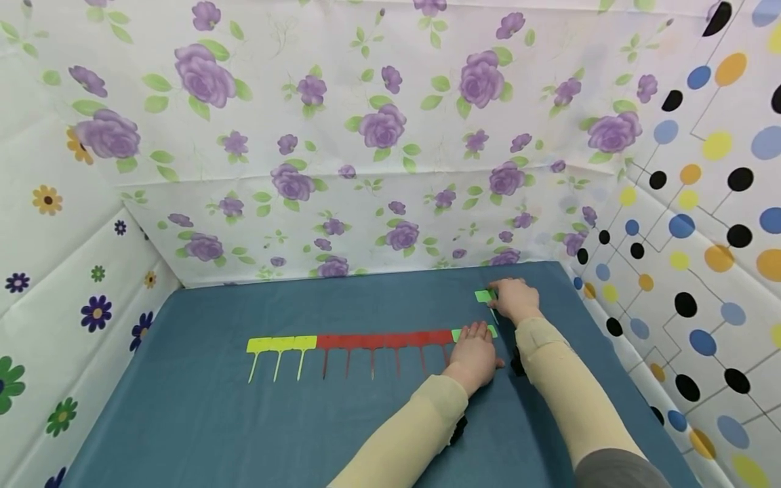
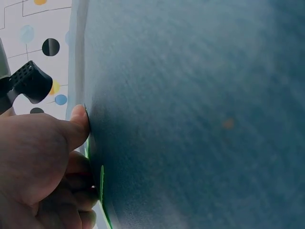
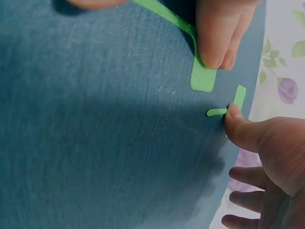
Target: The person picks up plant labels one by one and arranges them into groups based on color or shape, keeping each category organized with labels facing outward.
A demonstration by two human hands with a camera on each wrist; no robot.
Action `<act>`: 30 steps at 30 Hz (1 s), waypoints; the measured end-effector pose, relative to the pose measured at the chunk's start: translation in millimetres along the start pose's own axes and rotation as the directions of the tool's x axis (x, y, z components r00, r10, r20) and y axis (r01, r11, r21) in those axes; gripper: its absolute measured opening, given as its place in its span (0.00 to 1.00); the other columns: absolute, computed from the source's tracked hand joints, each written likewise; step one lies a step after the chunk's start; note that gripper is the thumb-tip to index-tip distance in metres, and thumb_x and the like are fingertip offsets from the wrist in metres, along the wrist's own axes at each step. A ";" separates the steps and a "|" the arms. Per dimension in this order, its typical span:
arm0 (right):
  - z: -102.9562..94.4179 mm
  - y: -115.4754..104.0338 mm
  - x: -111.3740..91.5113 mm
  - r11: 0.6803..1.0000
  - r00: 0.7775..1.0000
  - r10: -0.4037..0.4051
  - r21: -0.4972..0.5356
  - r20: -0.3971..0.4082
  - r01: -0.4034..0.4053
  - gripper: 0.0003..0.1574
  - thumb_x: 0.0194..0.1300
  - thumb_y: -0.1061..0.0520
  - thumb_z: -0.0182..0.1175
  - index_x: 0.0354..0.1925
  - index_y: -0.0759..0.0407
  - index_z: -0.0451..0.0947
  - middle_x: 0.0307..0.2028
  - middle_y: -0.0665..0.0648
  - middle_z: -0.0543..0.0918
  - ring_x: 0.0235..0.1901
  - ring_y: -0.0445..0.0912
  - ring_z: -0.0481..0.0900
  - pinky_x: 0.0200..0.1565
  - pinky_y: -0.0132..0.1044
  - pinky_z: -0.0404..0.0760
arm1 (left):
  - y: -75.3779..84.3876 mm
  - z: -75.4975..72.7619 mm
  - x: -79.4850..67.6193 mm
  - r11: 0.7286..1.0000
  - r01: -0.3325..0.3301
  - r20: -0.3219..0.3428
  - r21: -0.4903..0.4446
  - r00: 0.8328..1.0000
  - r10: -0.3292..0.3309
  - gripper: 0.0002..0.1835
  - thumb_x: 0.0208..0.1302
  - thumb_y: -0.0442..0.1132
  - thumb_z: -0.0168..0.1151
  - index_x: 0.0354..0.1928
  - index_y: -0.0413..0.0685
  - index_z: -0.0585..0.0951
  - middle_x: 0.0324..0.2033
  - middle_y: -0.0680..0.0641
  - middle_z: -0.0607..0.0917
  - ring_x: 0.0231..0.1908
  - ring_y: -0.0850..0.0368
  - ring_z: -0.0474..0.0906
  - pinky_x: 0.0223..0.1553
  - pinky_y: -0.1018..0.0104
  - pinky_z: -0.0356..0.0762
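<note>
A row of T-shaped plant labels lies across the blue cloth in the head view: yellow labels (image 1: pixel 282 344) at the left, red labels (image 1: pixel 384 340) in the middle, green at the right end. My left hand (image 1: pixel 474 356) rests with straight fingers over the green end, touching a green label (image 3: pixel 204 80) whose stem points toward me. Farther back, my right hand (image 1: pixel 516 299) pinches another green label (image 1: pixel 484 296) by its head and stem. In the right wrist view its thumb (image 3: pixel 243 126) lies on that label; the index finger is hidden.
The blue cloth (image 1: pixel 183 407) covers the tabletop. A floral sheet (image 1: pixel 342 224) stands at the back, a flower-print sheet (image 1: pixel 36 285) at the left, and a dotted sheet (image 1: pixel 689 271) at the right. A black wrist device (image 2: pixel 35 83) shows beside the left hand.
</note>
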State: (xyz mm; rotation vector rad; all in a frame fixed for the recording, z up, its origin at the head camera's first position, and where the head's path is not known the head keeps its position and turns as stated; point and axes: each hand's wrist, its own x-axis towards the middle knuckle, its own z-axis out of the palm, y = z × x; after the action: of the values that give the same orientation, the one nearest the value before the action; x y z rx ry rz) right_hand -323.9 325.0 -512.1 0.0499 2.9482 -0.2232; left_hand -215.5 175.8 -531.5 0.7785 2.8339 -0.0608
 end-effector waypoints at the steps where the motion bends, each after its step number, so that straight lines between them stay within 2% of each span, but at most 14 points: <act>1: -0.3 -0.3 0.6 1.000 1.000 0.003 0.007 -0.006 -0.003 0.35 0.74 0.48 0.71 0.74 0.54 0.77 0.71 0.70 0.76 0.68 0.73 0.70 0.61 0.73 0.76 | -0.2 0.0 0.2 1.000 -0.001 -0.001 0.003 1.000 0.001 0.39 0.82 0.66 0.45 0.84 0.53 0.63 0.84 0.54 0.58 0.83 0.59 0.51 0.82 0.66 0.48; 5: -1.4 -2.5 2.6 1.000 1.000 0.002 0.030 -0.031 -0.001 0.32 0.72 0.52 0.72 0.70 0.58 0.80 0.67 0.71 0.79 0.67 0.75 0.70 0.61 0.75 0.75 | -0.9 0.0 0.9 1.000 -0.002 -0.006 0.014 1.000 0.002 0.39 0.83 0.66 0.43 0.85 0.53 0.62 0.84 0.54 0.57 0.83 0.58 0.50 0.82 0.65 0.48; 13: 4.4 -1.4 5.7 0.997 0.999 0.041 0.066 -0.029 -0.039 0.31 0.70 0.53 0.73 0.67 0.57 0.79 0.66 0.70 0.80 0.73 0.76 0.62 0.65 0.77 0.69 | -0.3 2.2 -1.5 1.000 -0.008 -0.001 -0.005 1.000 0.008 0.39 0.83 0.66 0.44 0.85 0.54 0.61 0.84 0.55 0.56 0.83 0.59 0.49 0.82 0.65 0.47; 17: 4.8 -0.7 5.7 0.997 0.998 0.038 0.073 -0.044 -0.034 0.31 0.69 0.52 0.74 0.66 0.57 0.79 0.63 0.70 0.81 0.69 0.75 0.67 0.63 0.76 0.71 | 0.3 2.0 -1.9 1.000 0.003 -0.002 -0.007 1.000 -0.003 0.39 0.82 0.66 0.44 0.85 0.55 0.61 0.84 0.55 0.56 0.83 0.59 0.49 0.82 0.66 0.47; 25: 1.8 0.8 4.8 0.997 0.999 0.016 0.075 -0.051 -0.012 0.29 0.68 0.51 0.76 0.63 0.57 0.79 0.54 0.67 0.85 0.56 0.68 0.79 0.54 0.69 0.80 | 1.6 1.5 -0.6 1.000 0.012 0.008 -0.013 1.000 -0.012 0.40 0.82 0.67 0.43 0.85 0.55 0.61 0.84 0.55 0.56 0.83 0.59 0.48 0.82 0.66 0.47; 30: 0.4 3.5 5.4 0.997 0.999 -0.011 0.071 -0.049 0.014 0.27 0.68 0.52 0.76 0.60 0.58 0.80 0.49 0.66 0.86 0.49 0.65 0.83 0.50 0.66 0.82 | 2.0 3.0 0.2 1.000 0.021 0.010 -0.020 1.000 -0.020 0.40 0.81 0.67 0.44 0.85 0.55 0.61 0.84 0.55 0.56 0.83 0.59 0.48 0.82 0.66 0.47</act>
State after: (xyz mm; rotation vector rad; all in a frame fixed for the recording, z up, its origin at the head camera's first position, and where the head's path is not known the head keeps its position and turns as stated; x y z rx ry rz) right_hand -329.0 328.5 -513.9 0.0472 2.9886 -0.3329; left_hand -214.1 177.4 -534.4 0.7430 2.8292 -0.0385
